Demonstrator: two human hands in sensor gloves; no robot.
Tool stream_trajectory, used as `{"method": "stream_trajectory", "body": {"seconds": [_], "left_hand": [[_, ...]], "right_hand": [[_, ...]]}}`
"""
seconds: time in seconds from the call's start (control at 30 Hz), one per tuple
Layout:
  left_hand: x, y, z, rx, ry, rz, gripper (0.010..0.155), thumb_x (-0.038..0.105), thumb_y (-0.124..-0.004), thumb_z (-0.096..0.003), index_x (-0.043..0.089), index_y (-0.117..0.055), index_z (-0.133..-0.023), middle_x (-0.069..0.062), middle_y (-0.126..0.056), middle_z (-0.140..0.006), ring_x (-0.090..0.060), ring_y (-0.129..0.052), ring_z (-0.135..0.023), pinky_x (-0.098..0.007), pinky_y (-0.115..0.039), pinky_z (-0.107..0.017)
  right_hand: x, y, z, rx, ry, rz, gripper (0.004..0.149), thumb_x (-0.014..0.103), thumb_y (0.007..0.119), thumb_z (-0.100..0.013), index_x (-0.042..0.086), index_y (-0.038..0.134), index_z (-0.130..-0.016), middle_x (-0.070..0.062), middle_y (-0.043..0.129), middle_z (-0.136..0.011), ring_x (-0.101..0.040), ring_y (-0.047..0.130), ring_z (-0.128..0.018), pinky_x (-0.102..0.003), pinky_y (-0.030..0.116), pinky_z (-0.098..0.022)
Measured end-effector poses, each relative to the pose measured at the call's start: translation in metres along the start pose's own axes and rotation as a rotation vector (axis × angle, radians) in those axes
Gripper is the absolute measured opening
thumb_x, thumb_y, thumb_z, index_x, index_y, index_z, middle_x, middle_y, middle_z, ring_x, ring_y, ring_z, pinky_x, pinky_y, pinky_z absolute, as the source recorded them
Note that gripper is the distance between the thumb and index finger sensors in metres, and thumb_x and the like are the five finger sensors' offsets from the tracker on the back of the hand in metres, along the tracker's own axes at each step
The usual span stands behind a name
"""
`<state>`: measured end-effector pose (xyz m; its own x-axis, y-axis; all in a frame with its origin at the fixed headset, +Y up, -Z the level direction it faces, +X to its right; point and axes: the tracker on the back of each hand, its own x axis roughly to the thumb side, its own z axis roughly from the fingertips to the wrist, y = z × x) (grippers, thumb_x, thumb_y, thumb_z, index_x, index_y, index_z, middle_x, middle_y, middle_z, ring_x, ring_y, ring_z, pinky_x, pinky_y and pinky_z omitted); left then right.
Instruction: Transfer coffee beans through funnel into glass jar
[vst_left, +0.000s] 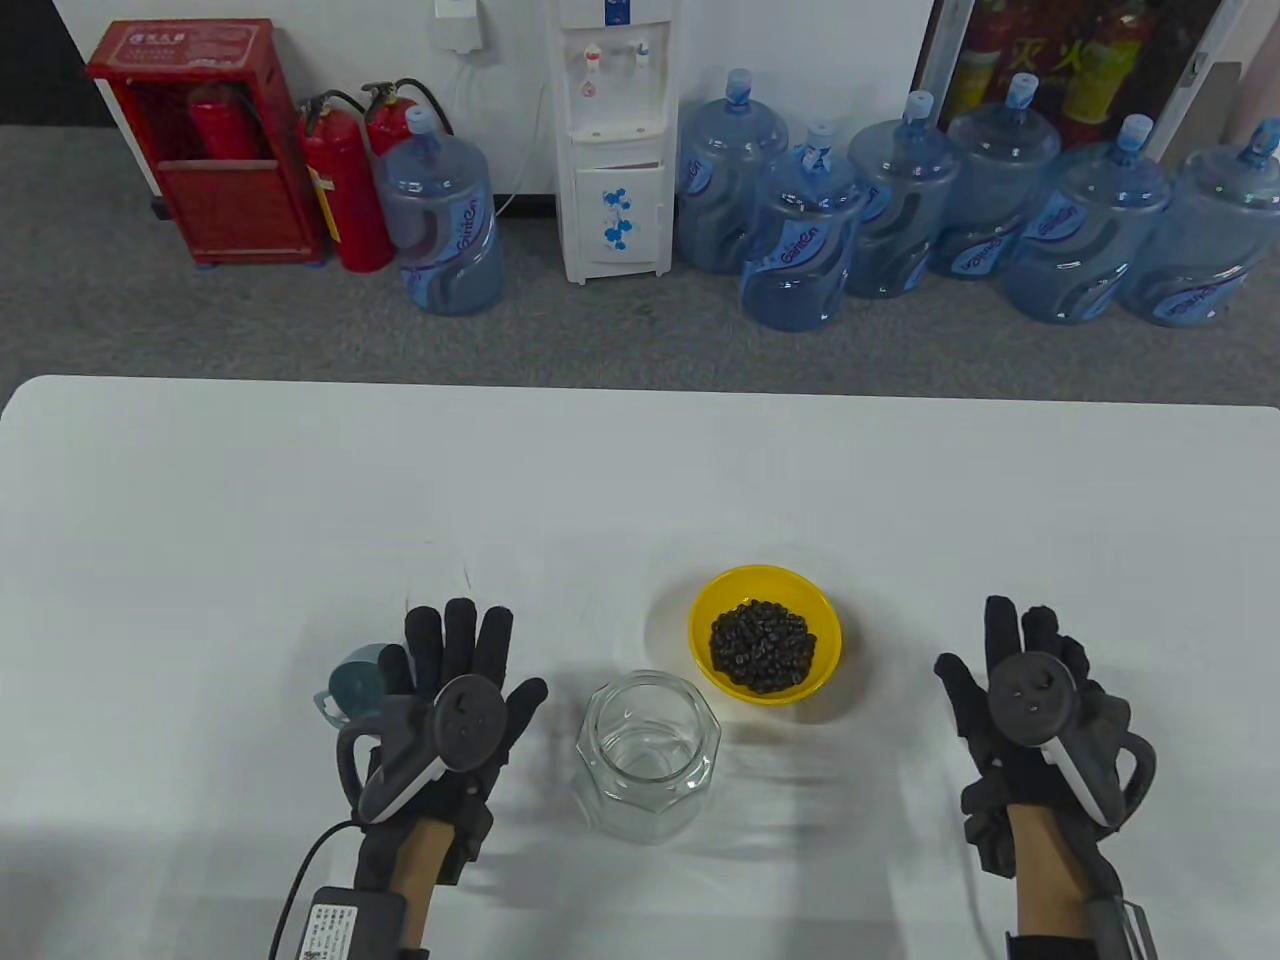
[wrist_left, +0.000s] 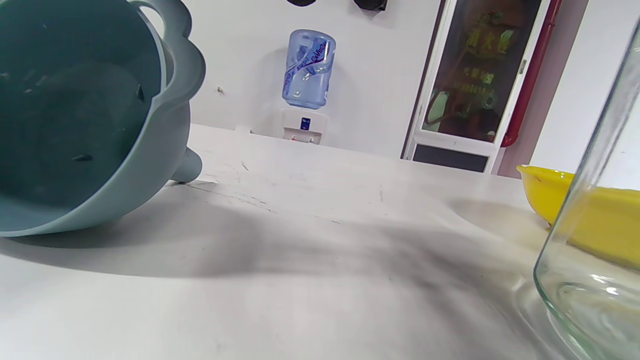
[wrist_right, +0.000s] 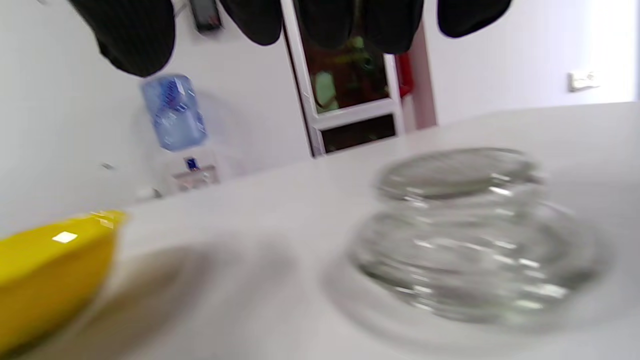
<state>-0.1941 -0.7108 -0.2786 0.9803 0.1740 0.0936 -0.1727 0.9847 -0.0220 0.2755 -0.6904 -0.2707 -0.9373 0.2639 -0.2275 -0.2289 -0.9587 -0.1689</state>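
A clear glass jar (vst_left: 648, 755) stands open and empty at the front middle of the table. A yellow bowl (vst_left: 765, 590) of dark coffee beans (vst_left: 762, 645) sits just behind it to the right. A teal funnel (vst_left: 352, 685) lies on its side at the left; it also fills the left of the left wrist view (wrist_left: 85, 115). My left hand (vst_left: 460, 640) hovers with fingers spread over the funnel's right side and holds nothing. My right hand (vst_left: 1030, 650) is open at the right. A glass lid (wrist_right: 475, 235) lies on the table below its fingers (wrist_right: 130, 35).
The white table (vst_left: 300, 500) stretches far behind the objects. Water bottles (vst_left: 800, 240), a dispenser (vst_left: 612, 150) and fire extinguishers (vst_left: 345, 190) stand on the floor beyond the far edge. The jar (wrist_left: 595, 250) and bowl (wrist_left: 575, 200) show at the right of the left wrist view.
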Motion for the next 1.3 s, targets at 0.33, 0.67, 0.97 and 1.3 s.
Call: {"method": "stream_trajectory", "body": {"seconds": [0.33, 0.67, 0.97, 1.3], "left_hand": [[0.001, -0.001, 0.001, 0.001, 0.001, 0.002, 0.076, 0.066, -0.040, -0.0521, 0.031, -0.030, -0.119, -0.009, -0.022, -0.125, -0.044, -0.014, -0.113, -0.064, -0.025, -0.077], [0.001, 0.008, 0.003, 0.022, 0.000, 0.014, 0.073, 0.064, -0.046, -0.0546, 0.031, -0.031, -0.118, -0.009, -0.025, -0.125, -0.043, -0.021, -0.114, -0.058, -0.028, -0.079], [-0.033, 0.059, 0.005, 0.079, 0.028, 0.025, 0.071, 0.060, -0.056, -0.0555, 0.030, -0.038, -0.117, -0.008, -0.029, -0.125, -0.041, -0.023, -0.115, -0.056, -0.029, -0.080], [-0.142, 0.048, 0.002, -0.146, 0.248, 0.060, 0.073, 0.049, -0.075, -0.0537, 0.026, -0.042, -0.115, -0.007, -0.043, -0.123, -0.037, -0.036, -0.115, -0.052, -0.037, -0.081]], "right_hand": [[0.081, 0.015, 0.035, -0.178, -0.218, -0.001, 0.075, 0.065, 0.057, -0.064, 0.028, 0.035, -0.125, -0.014, 0.026, -0.130, -0.048, 0.036, -0.116, -0.069, 0.040, -0.078], [0.082, 0.035, 0.039, -0.143, -0.275, 0.045, 0.074, 0.065, 0.056, -0.063, 0.029, 0.035, -0.125, -0.014, 0.028, -0.130, -0.048, 0.036, -0.116, -0.070, 0.041, -0.077], [0.073, 0.039, 0.035, -0.094, -0.261, 0.016, 0.075, 0.065, 0.056, -0.063, 0.029, 0.035, -0.125, -0.014, 0.027, -0.130, -0.048, 0.036, -0.116, -0.070, 0.040, -0.077], [0.071, 0.040, 0.032, -0.073, -0.249, -0.030, 0.074, 0.065, 0.056, -0.064, 0.028, 0.035, -0.125, -0.014, 0.026, -0.130, -0.049, 0.035, -0.115, -0.071, 0.040, -0.077]]}}
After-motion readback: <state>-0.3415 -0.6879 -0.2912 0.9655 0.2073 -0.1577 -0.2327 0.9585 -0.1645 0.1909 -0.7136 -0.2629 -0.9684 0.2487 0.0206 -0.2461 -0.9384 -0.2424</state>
